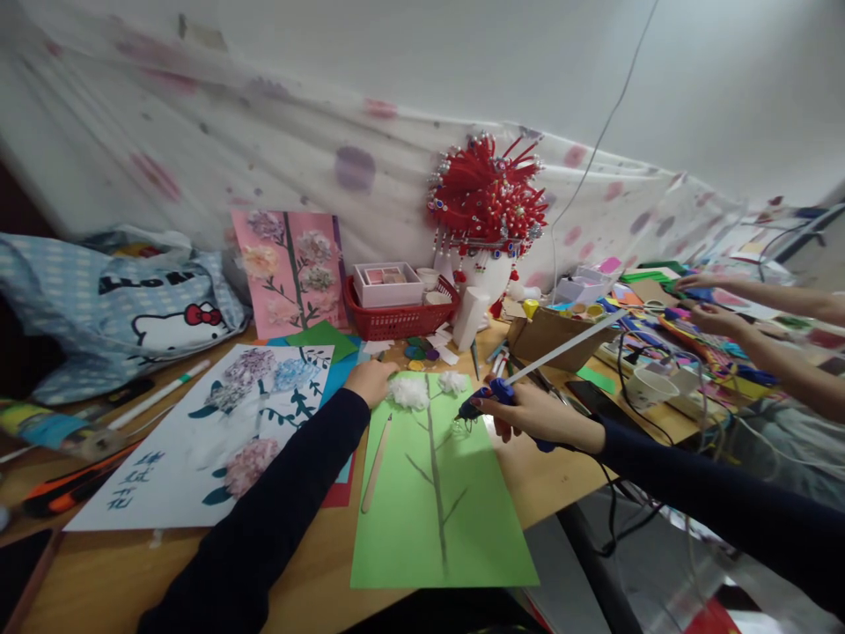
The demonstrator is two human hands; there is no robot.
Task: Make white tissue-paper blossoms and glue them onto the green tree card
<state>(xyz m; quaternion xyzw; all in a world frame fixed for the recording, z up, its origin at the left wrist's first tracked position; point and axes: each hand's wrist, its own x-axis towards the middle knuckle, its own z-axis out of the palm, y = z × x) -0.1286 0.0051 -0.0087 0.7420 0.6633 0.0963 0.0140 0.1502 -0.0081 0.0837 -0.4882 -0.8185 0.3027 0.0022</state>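
Blue glue gun [500, 390] in right hand [538, 414], diagonal, nozzle [460, 415] down-left

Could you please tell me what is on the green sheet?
A wooden stick and two white tufts lie on the green sheet, which bears a dark drawn branch. The paper beneath the tufts is covered. Something small by the glue gun's tip is unclear.

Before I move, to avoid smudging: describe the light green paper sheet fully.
The light green paper sheet lies flat on the wooden table, a dark branched stem down its middle, fluffy white tufts near its far edge, a wooden stick on its left. The left hand is by its far-left corner; the right hand holds a blue glue gun above it.
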